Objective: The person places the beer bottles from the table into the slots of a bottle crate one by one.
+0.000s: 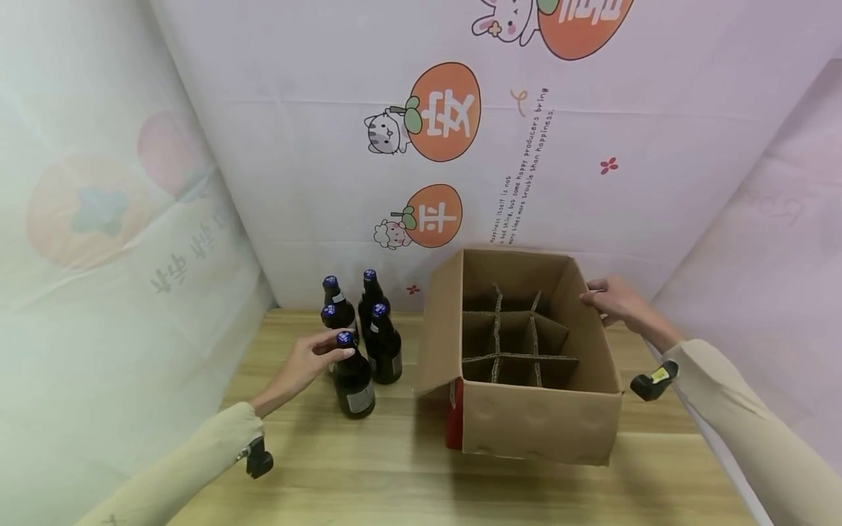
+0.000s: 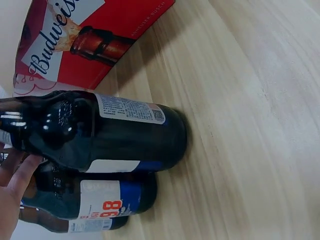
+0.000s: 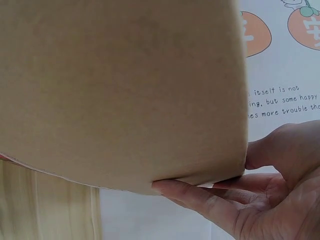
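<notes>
At 8 o'clock on my head feed, the left hand (image 1: 302,367) is grasping the nearest bottle (image 1: 355,387) by its neck, thumb and fingers pinching just below the blue cap; that bottle is standing over the wooden table (image 1: 316,467) at the hand's 4 o'clock. Four other bottles (image 1: 387,354) are clustering between its 11 and 1 o'clock. At its 3 o'clock I am seeing the cardboard box (image 1: 542,424) gaping open, its left flap (image 1: 439,321) leaning outward and its dividers (image 1: 496,337) forming compartments. The right hand (image 1: 618,301) is gripping the box's edge, with the box lying at that hand's 8 o'clock. Through the left wrist camera I am finding fine print, too small to read, beside a square code on the held bottle; the next bottle's label (image 2: 100,200) is showing orange-red digits seemingly reading 98. On the wall cloth (image 1: 316,190), orange fruits (image 1: 445,80) are carrying 安 and 平. The box's red panel (image 2: 117,22) is displaying "Budweis" and "ANHEUSER-BUSCH". Farther right, small lettering (image 1: 520,175) is starting "Happiness itself is not a bad thing".
</notes>
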{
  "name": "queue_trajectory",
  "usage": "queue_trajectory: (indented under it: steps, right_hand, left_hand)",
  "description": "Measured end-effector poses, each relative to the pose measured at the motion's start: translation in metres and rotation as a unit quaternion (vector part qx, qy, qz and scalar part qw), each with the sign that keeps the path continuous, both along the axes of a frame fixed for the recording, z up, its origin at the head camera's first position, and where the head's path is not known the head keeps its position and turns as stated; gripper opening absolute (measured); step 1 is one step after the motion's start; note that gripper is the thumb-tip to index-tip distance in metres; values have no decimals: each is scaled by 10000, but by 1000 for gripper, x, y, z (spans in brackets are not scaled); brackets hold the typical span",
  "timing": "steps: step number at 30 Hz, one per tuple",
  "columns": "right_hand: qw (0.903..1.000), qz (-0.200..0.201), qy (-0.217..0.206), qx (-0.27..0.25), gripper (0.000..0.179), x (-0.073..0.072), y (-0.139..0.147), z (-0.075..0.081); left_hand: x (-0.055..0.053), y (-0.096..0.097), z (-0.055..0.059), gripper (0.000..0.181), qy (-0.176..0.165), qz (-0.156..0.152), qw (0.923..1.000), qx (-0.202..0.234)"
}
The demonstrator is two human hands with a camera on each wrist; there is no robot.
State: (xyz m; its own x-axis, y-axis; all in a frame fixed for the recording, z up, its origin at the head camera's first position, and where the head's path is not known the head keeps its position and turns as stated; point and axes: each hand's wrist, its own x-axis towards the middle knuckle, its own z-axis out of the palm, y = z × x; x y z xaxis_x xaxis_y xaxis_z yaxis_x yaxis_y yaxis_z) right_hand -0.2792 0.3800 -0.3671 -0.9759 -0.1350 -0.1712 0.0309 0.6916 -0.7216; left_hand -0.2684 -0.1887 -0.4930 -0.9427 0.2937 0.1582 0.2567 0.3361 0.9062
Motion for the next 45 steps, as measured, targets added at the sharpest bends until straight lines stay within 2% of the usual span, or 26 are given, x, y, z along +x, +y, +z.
queue_trajectory:
  steps: [8,13,17,23,26,33,38,45]
  right_hand:
    - [9997,-122,156,-121,39,-1,-1,-2]
    - [9995,-158,215,-146,36,1,-2,-3]
    - [9996,-143,237,-97,37,0,0,-3]
    - [9996,-127,231,-71,38,0,2,-2]
    - [9996,-133,214,-93,39,0,2,-2]
    - [9995,-218,129,-167,44,0,2,-4]
    - [9994,-238,145,-195,45,1,0,-3]
    - [9993,-209,55,-293,50,4,2,-2]
  left_hand:
    - [-2,8,-2,49,234,503,9980,288]
    - [3,7,-2,51,172,498,9976,439]
    - [7,8,5,51,115,512,9977,420]
    - [8,7,26,55,-51,611,9976,329]
    - [10,6,40,56,109,714,9972,183]
    - [7,5,71,56,245,642,9965,477]
    - [5,6,94,58,341,645,9965,398]
    - [-1,7,131,50,820,528,9927,708]
